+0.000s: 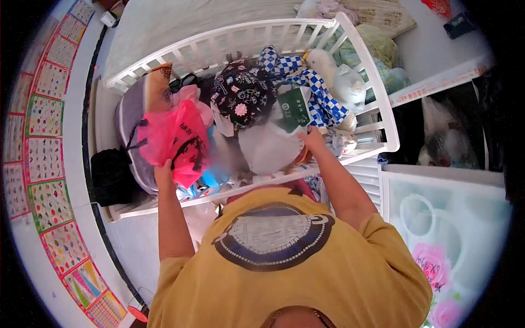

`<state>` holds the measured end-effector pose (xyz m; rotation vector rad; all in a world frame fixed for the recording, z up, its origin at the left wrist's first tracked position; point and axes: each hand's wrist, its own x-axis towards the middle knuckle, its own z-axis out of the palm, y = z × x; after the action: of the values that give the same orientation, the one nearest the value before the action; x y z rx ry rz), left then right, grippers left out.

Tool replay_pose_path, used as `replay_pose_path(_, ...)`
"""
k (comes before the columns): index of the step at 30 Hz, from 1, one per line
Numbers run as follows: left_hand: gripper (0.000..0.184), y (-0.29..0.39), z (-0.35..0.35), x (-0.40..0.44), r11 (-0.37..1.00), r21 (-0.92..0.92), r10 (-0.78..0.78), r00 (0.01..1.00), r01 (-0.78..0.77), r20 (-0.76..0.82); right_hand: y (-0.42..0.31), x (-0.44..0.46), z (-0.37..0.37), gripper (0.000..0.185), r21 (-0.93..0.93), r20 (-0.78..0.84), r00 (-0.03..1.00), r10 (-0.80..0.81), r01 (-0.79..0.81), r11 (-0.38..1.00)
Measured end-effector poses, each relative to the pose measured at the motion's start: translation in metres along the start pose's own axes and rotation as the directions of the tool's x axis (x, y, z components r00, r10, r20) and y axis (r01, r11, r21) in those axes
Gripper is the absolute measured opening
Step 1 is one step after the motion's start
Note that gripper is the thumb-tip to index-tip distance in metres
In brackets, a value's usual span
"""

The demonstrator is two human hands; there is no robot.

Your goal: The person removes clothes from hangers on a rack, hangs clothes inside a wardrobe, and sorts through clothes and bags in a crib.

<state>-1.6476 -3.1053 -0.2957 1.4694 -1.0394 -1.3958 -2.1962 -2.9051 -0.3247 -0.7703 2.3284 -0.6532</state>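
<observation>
Inside a white slatted crib (389, 128) lies a heap of clothes and bags. My left hand (163, 174) pinches the lower left edge of a bright pink plastic bag (183, 139) with dark printing on it. My right hand (311, 140) is closed on the edge of a white bag (268, 150) that has a green printed panel (293, 108). Between and behind the two bags sits a black bundle with a floral print (243, 93). Blue-and-white checked cloth (322, 93) lies just beyond my right hand.
A grey rolled cushion (128, 117) fills the crib's left end, with a black cloth (114, 176) beside it. A bed (164, 27) adjoins the far rail. Picture charts (49, 158) cover the left wall. A flower-patterned cabinet (448, 218) stands at right.
</observation>
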Motion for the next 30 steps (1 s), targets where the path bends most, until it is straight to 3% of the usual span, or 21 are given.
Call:
replay_pose_path(3,0.07,0.004,0.001,-0.022,0.993,0.115,0.039,0.99,-0.024,-0.135,0.041,0.036,0.047,0.066,0.15,-0.1,0.993,0.06,-0.045,0.988)
replay_pose_path(4,0.074,0.006,-0.002,-0.026,0.986,0.166,0.038,0.98,-0.005,-0.194,0.038,0.035,0.061,0.052,0.14,-0.216,0.976,-0.006,0.037,0.99)
replay_pose_path(7,0.081,0.018,-0.008,-0.032,0.861,0.48,0.058,0.904,0.17,-0.423,0.032,0.047,0.06,0.037,0.233,0.046,0.991,0.122,-0.13,0.964)
replay_pose_path(8,0.083,0.028,-0.006,-0.038,0.773,0.579,0.086,0.862,0.259,-0.5,0.044,0.058,0.065,0.029,0.344,0.004,0.995,0.101,-0.096,0.934)
replay_pose_path(11,0.085,0.062,0.02,-0.06,0.591,0.807,0.457,0.823,0.002,-0.336,-0.061,-0.011,-0.043,0.036,0.447,-0.149,0.989,0.006,0.062,0.892)
replay_pose_path(12,0.082,0.062,0.026,-0.062,0.553,0.812,0.602,0.763,-0.188,-0.233,-0.061,-0.012,-0.067,0.036,0.641,-0.143,0.99,-0.015,0.105,0.761)
replay_pose_path(13,0.078,0.065,0.036,-0.064,0.515,0.815,0.632,0.76,-0.268,-0.15,-0.061,-0.013,-0.09,0.037,0.8,-0.137,0.99,-0.037,0.133,0.586)
replay_pose_path(16,0.063,0.078,0.093,-0.067,0.437,0.77,0.674,0.736,-0.465,0.063,-0.056,-0.027,-0.171,0.044,0.895,-0.067,0.991,-0.113,0.109,0.432)
replay_pose_path(18,0.063,0.109,0.137,-0.072,0.69,0.44,0.482,0.818,-0.575,0.314,-0.07,-0.048,-0.206,0.048,0.927,-0.117,0.981,-0.153,0.164,0.337)
replay_pose_path(20,0.072,0.101,0.179,-0.063,0.842,0.166,0.397,0.798,-0.513,0.453,-0.094,-0.073,-0.222,0.051,0.925,-0.144,0.958,-0.247,0.219,0.312)
replay_pose_path(23,0.083,0.144,0.236,-0.076,0.845,0.147,0.38,0.77,-0.515,0.513,-0.076,-0.067,-0.22,0.045,0.953,-0.095,0.978,-0.188,0.144,0.265)
replay_pose_path(25,0.086,0.156,0.251,-0.072,0.839,0.211,0.302,0.753,-0.501,0.584,-0.081,-0.079,-0.207,0.032,0.858,-0.162,0.943,-0.289,0.28,0.431)
replay_pose_path(26,0.086,0.167,0.251,-0.073,0.947,0.155,0.132,0.779,-0.283,0.613,-0.084,-0.085,-0.2,0.026,0.793,-0.195,0.921,-0.338,0.351,0.498)
replay_pose_path(27,0.086,0.18,0.251,-0.075,0.993,0.105,-0.034,0.758,-0.046,0.651,-0.09,-0.092,-0.2,0.025,0.859,-0.138,0.923,-0.36,0.292,0.42)
replay_pose_path(28,0.086,0.181,0.255,-0.077,0.997,0.045,-0.072,0.769,0.057,0.635,-0.091,-0.09,-0.196,0.025,0.862,-0.101,0.944,-0.314,0.241,0.445)
replay_pose_path(29,0.086,0.182,0.258,-0.08,0.988,-0.02,-0.111,0.78,0.156,0.616,-0.097,-0.095,-0.195,0.024,0.779,-0.17,0.917,-0.359,0.349,0.52)
replay_pose_path(30,0.085,0.171,0.267,-0.084,0.989,-0.101,-0.039,0.853,0.107,0.52,-0.095,-0.091,-0.193,0.024,0.792,-0.125,0.923,-0.363,0.313,0.524)
